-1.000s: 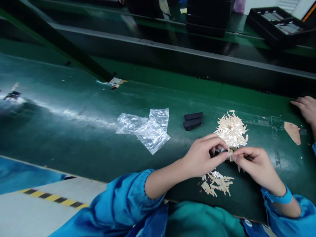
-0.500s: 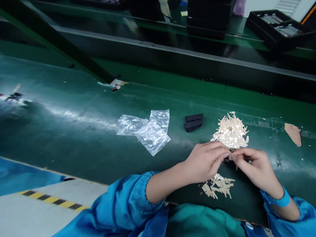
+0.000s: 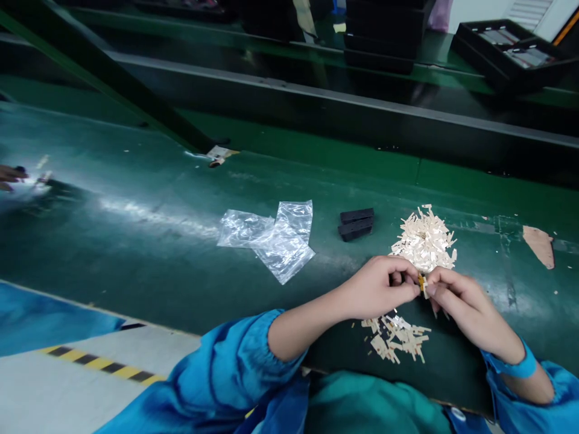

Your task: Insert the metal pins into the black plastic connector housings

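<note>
My left hand [image 3: 377, 288] and my right hand [image 3: 456, 301] meet fingertip to fingertip over the green belt [image 3: 136, 241], both pinched on one small beige piece [image 3: 421, 283]. Just beyond them lies a large heap of beige pieces [image 3: 425, 240]. A smaller scatter of the same pieces [image 3: 398, 339] lies under my hands near the belt's front edge. Two small black blocks [image 3: 356, 223] lie left of the large heap.
Crumpled clear plastic bags [image 3: 271, 238] lie at mid-belt. A torn brown patch [image 3: 539, 245] marks the belt at right. Another person's hand [image 3: 9, 176] shows at the far left edge. Black trays [image 3: 511, 51] sit on the far side beyond a dark rail.
The other person's hand at the right edge has gone out of view; a hand now shows at far left. My hands stay together at the heap, shifted slightly.
</note>
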Demonstrator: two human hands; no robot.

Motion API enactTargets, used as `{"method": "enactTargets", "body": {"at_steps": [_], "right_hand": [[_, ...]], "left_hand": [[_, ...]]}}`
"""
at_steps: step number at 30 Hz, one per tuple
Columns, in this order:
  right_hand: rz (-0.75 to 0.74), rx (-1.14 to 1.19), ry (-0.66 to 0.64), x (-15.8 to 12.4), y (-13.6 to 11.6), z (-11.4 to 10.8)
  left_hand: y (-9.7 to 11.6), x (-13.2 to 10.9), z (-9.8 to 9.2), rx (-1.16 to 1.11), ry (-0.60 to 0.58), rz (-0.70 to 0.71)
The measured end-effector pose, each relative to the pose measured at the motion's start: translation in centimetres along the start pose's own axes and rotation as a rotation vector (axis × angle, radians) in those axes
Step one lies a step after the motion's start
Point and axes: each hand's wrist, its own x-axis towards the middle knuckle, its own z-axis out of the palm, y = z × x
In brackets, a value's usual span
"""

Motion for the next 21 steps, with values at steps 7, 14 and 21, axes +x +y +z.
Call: {"method": "enactTargets", "body": {"at_steps": [7,14,21], "right_hand": [[-0.061,-0.074,-0.027,0.1,-0.2,0.1],[-0.150,-0.339,0.364,0.2,0.4,0.7],[-0.218,-0.394,0.345,0.4,0.5,1.6]], "left_hand": [[-0.1,0.3,-0.3,-0.298,-0.095,-0.114],[-0.3,-0.1,0.2,0.113,0.177,0.015],[-0.8,-0.6,0.7,0.365,0.199,0.260]]}}
